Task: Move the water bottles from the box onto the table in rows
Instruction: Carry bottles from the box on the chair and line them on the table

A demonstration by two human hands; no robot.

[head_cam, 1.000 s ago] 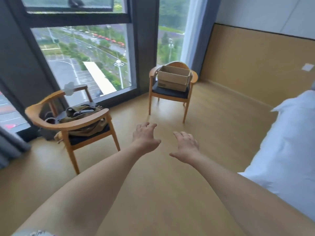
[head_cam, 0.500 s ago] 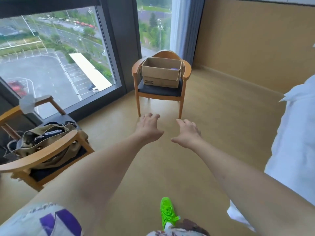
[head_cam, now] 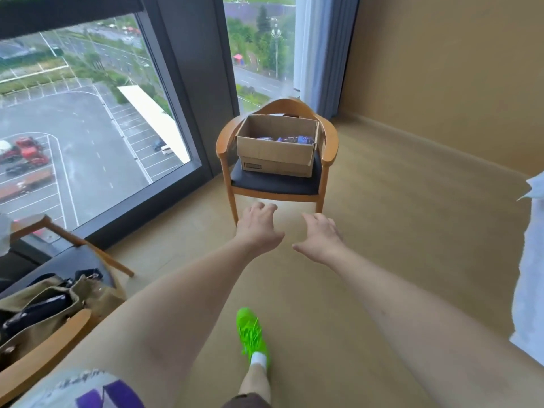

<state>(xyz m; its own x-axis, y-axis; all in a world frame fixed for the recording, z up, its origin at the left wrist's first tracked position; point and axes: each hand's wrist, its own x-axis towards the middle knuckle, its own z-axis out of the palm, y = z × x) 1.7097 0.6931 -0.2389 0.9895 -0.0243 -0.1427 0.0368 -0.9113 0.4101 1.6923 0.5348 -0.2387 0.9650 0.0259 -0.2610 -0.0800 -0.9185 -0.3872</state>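
Observation:
An open cardboard box (head_cam: 275, 159) stands on the dark seat of a wooden armchair (head_cam: 329, 142) by the window. Blue and purple bottle labels (head_cam: 291, 139) show inside it near the far right wall; the bottles themselves are mostly hidden by the box walls. My left hand (head_cam: 259, 228) and my right hand (head_cam: 321, 237) reach forward side by side in the air, short of the chair's front edge, fingers loosely spread and holding nothing. No table is in view.
A second wooden chair (head_cam: 53, 334) with an olive bag (head_cam: 44, 313) on it stands close at the lower left. White bedding (head_cam: 530, 260) runs along the right edge. A floor-to-ceiling window (head_cam: 88, 128) fills the left. My green shoe (head_cam: 250, 334) steps on the bare wooden floor.
I have walked closer to the chair with the box, which now looks larger and shows its contents. The left chair has slid toward the lower left. Both hands stay outstretched and empty.

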